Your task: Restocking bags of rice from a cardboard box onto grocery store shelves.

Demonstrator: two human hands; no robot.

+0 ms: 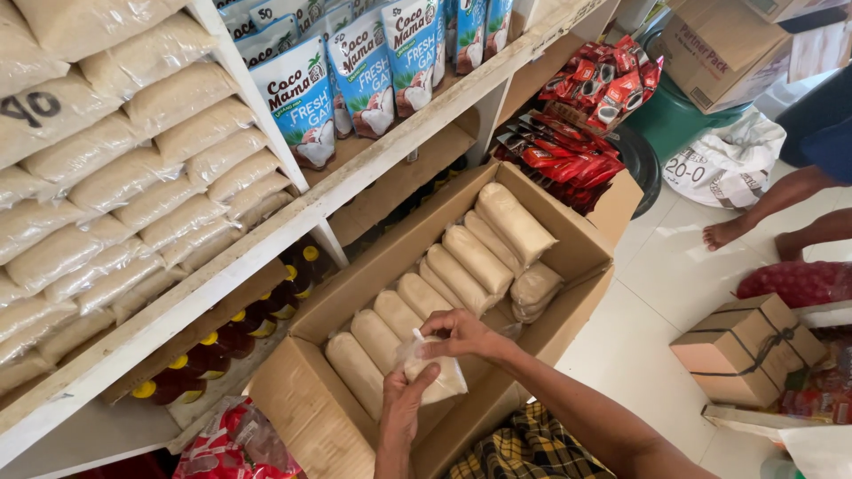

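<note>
An open cardboard box (568, 257) on the floor holds several clear bags of pale grain (479, 257) lying in a row. Over the box's near end, both my hands hold one such clear bag of grain (439, 377). My left hand (404, 404) grips it from below. My right hand (461, 335) pinches its twisted top.
A white shelf unit (266, 235) on the left carries stacked grain bags (133, 177), blue-and-white pouches (355, 71), and dark bottles with yellow caps (213, 350) below. Red sachets (577, 124) hang behind the box. At right are another person's bare feet (728, 232), a tied small box (750, 346), and a white sack (723, 164).
</note>
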